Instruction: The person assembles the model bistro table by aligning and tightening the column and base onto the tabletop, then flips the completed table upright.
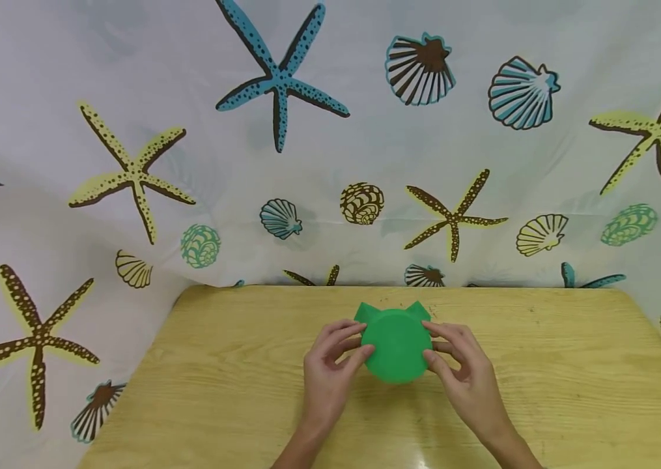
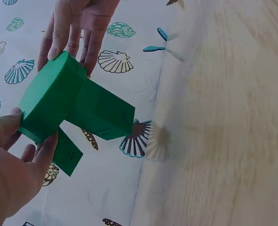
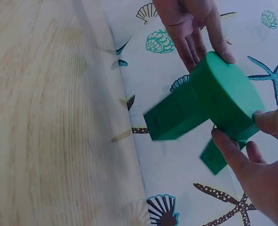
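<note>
A green thing (image 1: 396, 348) with a thick round disc and two block-shaped prongs is held between both hands above the table. In the head view its flat round face is toward me, and the prongs show past its upper edge. My left hand (image 1: 332, 368) pinches the disc's left edge between thumb and fingers. On the opposite edge, my right hand (image 1: 466, 378) pinches it in the same way. Both wrist views show the prongs (image 2: 106, 112) sticking out from the disc's back, angled apart. Small marks on them are too blurred to read.
A pale wooden table (image 1: 236, 378) lies below the hands. Behind it and along its sides hangs a white cloth (image 1: 318, 163) printed with starfish and shells; it meets the table's back edge.
</note>
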`<state>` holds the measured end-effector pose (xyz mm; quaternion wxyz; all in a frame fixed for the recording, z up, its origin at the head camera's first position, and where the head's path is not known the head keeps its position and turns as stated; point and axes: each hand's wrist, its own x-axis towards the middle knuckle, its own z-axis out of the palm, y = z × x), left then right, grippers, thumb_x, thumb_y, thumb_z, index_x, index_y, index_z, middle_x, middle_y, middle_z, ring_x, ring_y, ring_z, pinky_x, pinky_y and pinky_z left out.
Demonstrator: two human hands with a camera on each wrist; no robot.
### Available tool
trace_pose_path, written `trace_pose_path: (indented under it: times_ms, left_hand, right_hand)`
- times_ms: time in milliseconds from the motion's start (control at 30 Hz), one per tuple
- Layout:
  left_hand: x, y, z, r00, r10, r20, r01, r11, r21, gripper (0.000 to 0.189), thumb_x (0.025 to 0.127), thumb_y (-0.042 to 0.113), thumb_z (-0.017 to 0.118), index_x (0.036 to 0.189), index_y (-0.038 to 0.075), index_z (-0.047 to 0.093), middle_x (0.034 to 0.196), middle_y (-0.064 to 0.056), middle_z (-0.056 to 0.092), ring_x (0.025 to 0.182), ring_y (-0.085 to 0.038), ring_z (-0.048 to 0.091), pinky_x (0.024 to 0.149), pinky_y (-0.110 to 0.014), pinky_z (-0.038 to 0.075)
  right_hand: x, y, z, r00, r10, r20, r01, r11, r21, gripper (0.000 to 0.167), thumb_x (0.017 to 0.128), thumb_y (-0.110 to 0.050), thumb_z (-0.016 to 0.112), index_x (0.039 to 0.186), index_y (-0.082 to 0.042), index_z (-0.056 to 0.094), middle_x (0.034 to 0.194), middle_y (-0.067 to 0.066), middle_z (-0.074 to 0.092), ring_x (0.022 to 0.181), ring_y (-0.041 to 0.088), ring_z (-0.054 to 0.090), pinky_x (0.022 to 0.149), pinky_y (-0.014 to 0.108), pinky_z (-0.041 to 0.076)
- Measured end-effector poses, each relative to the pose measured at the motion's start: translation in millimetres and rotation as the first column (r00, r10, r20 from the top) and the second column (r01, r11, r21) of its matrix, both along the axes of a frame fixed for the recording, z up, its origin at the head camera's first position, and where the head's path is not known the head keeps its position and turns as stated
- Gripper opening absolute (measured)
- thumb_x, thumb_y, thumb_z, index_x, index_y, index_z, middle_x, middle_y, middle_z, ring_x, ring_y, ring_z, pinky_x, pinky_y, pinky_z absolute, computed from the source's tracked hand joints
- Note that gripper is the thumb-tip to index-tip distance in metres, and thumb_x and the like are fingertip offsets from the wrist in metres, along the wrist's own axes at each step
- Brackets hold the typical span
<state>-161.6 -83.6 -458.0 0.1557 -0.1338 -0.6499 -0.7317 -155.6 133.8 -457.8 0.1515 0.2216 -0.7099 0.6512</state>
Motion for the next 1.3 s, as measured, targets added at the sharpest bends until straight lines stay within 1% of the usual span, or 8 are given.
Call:
trace_pose_path:
  times_ms: [100, 200, 367, 500, 667, 800, 1000, 1300]
  left_hand:
    - [-1.4, -2.9, -2.4, 1.000, -0.009, -0.012, 0.009, 0.999, -0.044, 0.030, 0.093, 0.000, 0.074, 0.123, 0.001, 0.072, 0.125, -0.017, 0.060, 0.103, -0.030, 0.070, 0.088, -0.036, 0.059]
    - [-4.2, -4.8, -3.3, 0.999, -0.036, -0.016, 0.034, 0.997, -0.075, 0.035, 0.093, 0.000, 0.073, 0.129, 0.002, 0.070, 0.126, -0.018, 0.060, 0.106, -0.034, 0.068, 0.088, -0.035, 0.059]
    - [-7.1, -6.9, -4.7, 0.996, -0.085, 0.023, 0.087, 0.990, -0.114, 0.041, 0.093, 0.002, 0.075, 0.134, 0.003, 0.067, 0.130, -0.018, 0.057, 0.111, -0.041, 0.065, 0.089, -0.035, 0.059]
    - [-7.0, -8.5, -8.9, 0.994, -0.076, 0.072, 0.088, 0.982, -0.169, 0.042, 0.092, 0.006, 0.078, 0.133, 0.004, 0.068, 0.131, -0.016, 0.057, 0.109, -0.037, 0.066, 0.088, -0.034, 0.059]
    - [-7.5, -8.8, -15.2, 0.990, -0.067, 0.128, 0.093, 0.973, -0.213, 0.046, 0.090, 0.011, 0.081, 0.134, 0.006, 0.068, 0.130, -0.015, 0.057, 0.107, -0.034, 0.066, 0.088, -0.033, 0.059]
    - [-8.8, -8.1, -18.9, 0.987, -0.065, 0.149, 0.099, 0.968, -0.231, 0.045, 0.090, 0.013, 0.081, 0.133, 0.007, 0.069, 0.130, -0.015, 0.058, 0.107, -0.033, 0.066, 0.087, -0.031, 0.059]
    - [-9.9, -7.4, -24.3, 0.984, -0.055, 0.171, 0.102, 0.955, -0.279, 0.042, 0.093, 0.017, 0.079, 0.133, 0.010, 0.070, 0.132, -0.012, 0.058, 0.108, -0.030, 0.066, 0.089, -0.031, 0.059]
    - [-6.9, -5.6, -30.0, 0.977, -0.059, 0.207, 0.120, 0.947, -0.299, 0.042, 0.095, 0.023, 0.077, 0.135, 0.014, 0.069, 0.134, -0.010, 0.058, 0.107, -0.028, 0.067, 0.090, -0.036, 0.059]
  right_hand:
    - [-1.5, 0, -1.1, 1.000, 0.022, -0.013, -0.022, 1.000, 0.008, 0.044, 0.100, 0.008, 0.060, 0.142, -0.005, 0.059, 0.135, 0.014, 0.051, 0.107, 0.022, 0.067, 0.079, 0.036, 0.062]
    - [-4.6, 0, -1.2, 0.999, 0.047, -0.013, -0.047, 0.999, 0.022, 0.045, 0.101, 0.007, 0.059, 0.144, -0.006, 0.057, 0.139, 0.014, 0.051, 0.106, 0.023, 0.067, 0.079, 0.037, 0.062]
    - [-8.5, 0, -4.6, 0.997, 0.060, 0.049, -0.062, 0.997, 0.043, 0.045, 0.102, 0.000, 0.062, 0.145, -0.009, 0.057, 0.142, 0.013, 0.053, 0.104, 0.023, 0.067, 0.081, 0.035, 0.062]
    - [-10.0, 0, -12.1, 0.993, 0.056, 0.104, -0.063, 0.996, 0.063, 0.045, 0.100, -0.004, 0.067, 0.144, -0.008, 0.058, 0.143, 0.014, 0.055, 0.107, 0.026, 0.067, 0.084, 0.032, 0.061]
    - [-12.0, 2, -20.9, 0.989, 0.057, 0.140, -0.069, 0.994, 0.088, 0.046, 0.099, -0.007, 0.069, 0.143, -0.007, 0.058, 0.144, 0.016, 0.055, 0.107, 0.030, 0.069, 0.083, 0.033, 0.061]
    - [-13.8, 4, -24.7, 0.988, 0.046, 0.146, -0.065, 0.990, 0.127, 0.046, 0.099, -0.009, 0.070, 0.144, -0.008, 0.058, 0.145, 0.016, 0.055, 0.106, 0.031, 0.069, 0.080, 0.036, 0.062]
    - [-14.7, 7, -28.1, 0.984, 0.039, 0.174, -0.067, 0.985, 0.160, 0.047, 0.099, -0.013, 0.071, 0.144, -0.009, 0.059, 0.146, 0.016, 0.055, 0.107, 0.033, 0.068, 0.085, 0.029, 0.060]
    - [-12.2, 10, -33.5, 0.972, 0.015, 0.235, -0.059, 0.981, 0.183, 0.046, 0.100, -0.019, 0.070, 0.145, -0.013, 0.060, 0.148, 0.014, 0.055, 0.109, 0.030, 0.068, 0.087, 0.027, 0.058]
